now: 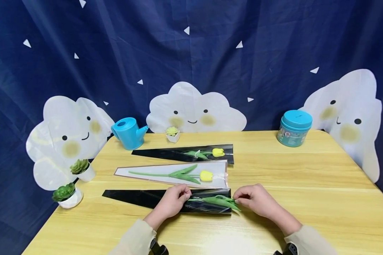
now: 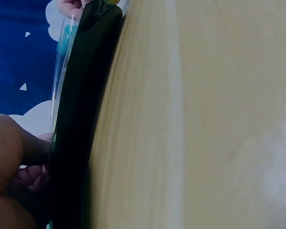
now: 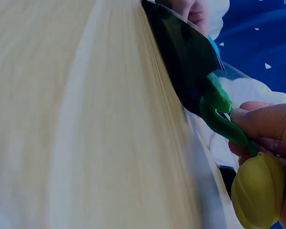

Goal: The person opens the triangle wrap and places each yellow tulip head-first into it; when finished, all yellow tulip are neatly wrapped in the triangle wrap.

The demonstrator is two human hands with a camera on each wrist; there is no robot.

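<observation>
Nearest me on the table lies a black flower sleeve with a clear front, its wide end to the right. My left hand pinches the sleeve's clear film near the middle. My right hand pinches the stem of an artificial tulip just below its yellow bloom. The tulip's stem and part of its green leaves lie inside the sleeve, while a leaf tip sticks out of the wide end. In the head view the right hand hides the bloom.
Beyond lie a white sleeve and another black sleeve, each with a yellow tulip. A blue watering can, small potted succulents and a blue-lidded jar stand along the back and left.
</observation>
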